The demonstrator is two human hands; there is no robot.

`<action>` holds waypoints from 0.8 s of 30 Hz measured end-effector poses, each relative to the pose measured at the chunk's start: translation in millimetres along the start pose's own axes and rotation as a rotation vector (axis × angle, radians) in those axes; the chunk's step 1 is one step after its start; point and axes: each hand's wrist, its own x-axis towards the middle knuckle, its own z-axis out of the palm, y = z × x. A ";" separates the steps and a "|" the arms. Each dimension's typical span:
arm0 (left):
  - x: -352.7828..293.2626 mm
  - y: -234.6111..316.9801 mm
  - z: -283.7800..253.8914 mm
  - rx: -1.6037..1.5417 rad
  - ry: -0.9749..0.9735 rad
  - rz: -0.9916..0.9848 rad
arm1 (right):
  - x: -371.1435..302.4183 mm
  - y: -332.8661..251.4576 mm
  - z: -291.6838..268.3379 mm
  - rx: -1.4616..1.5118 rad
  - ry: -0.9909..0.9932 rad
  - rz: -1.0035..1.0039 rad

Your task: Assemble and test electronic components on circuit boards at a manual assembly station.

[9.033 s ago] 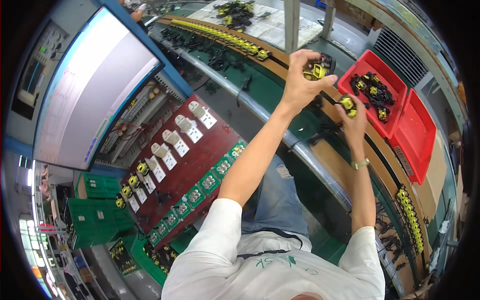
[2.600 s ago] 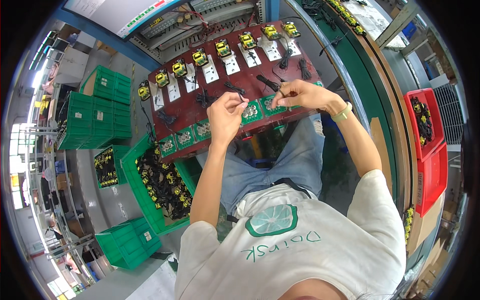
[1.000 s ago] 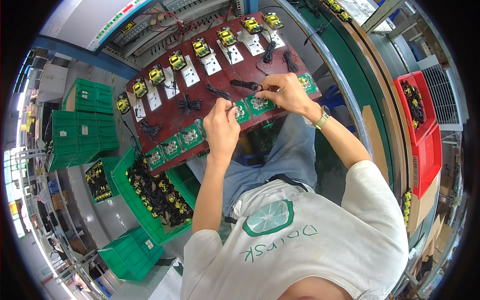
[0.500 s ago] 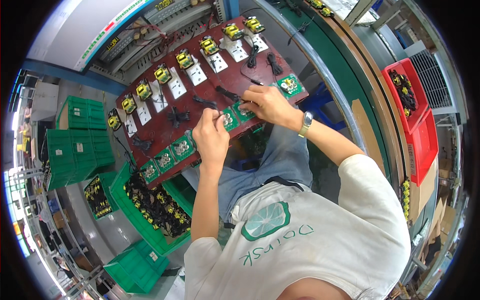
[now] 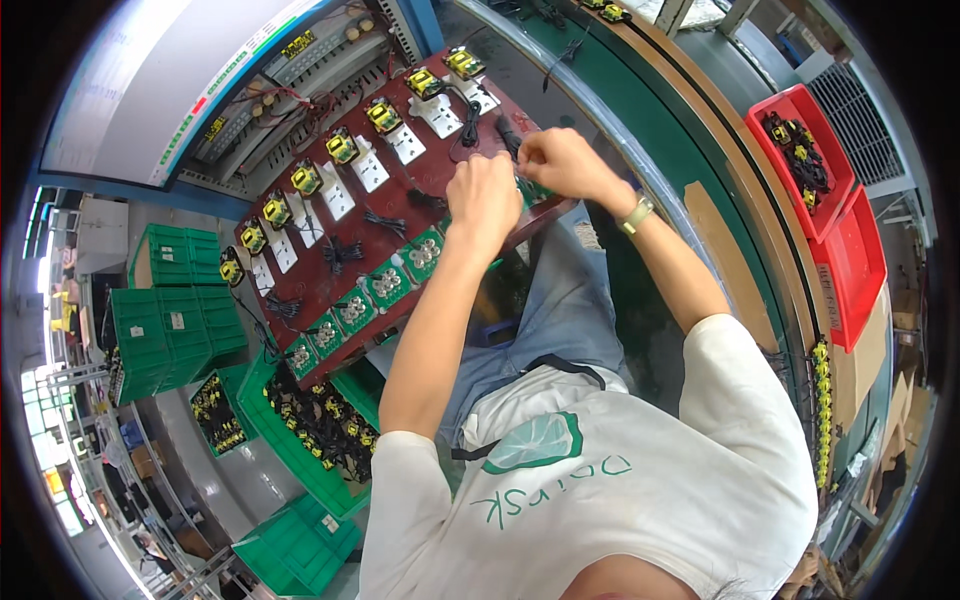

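1. The left hand is over the right part of a dark red rectangular tabletop, back upward, fingers curled in and bunched narrow; its fingertips are hidden, so whether it holds anything cannot be told
2. The right hand is just beside it, thumb and fingers drawn together in a narrow pinch; what lies between its fingertips cannot be made out, and a pale yellow-green wristwatch circles the wrist
3. A bundled black cable lies on the tabletop just beyond the right hand's fingertips; whether it touches them cannot be told
4. Small square green circuit boards with silvery round contacts line the near edge of the tabletop; at the right end one shows only partly, beneath the hands
5. Farther back runs a slanting row of white rectangular socket plates, with yellow-and-black electronic modules at their far ends; looped black cable bundles lie between the two rows
6. Near the tabletop's left end, a green plastic bin holds a heap of similar modules
7. On the right, past a grey metal tube, are two red plastic trays, the farther one holding modules and black cables
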 end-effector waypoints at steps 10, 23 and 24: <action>37.3 -13.0 6.6 0.031 -0.077 -0.221 | -18.8 44.9 -18.5 0.756 0.143 0.044; 2.0 -35.0 -23.3 -1.645 -0.007 -0.586 | -16.3 44.2 -5.1 0.378 0.165 -0.180; -0.3 -29.8 -27.3 -1.629 0.017 -0.555 | -16.1 44.7 -3.7 0.305 0.208 -0.255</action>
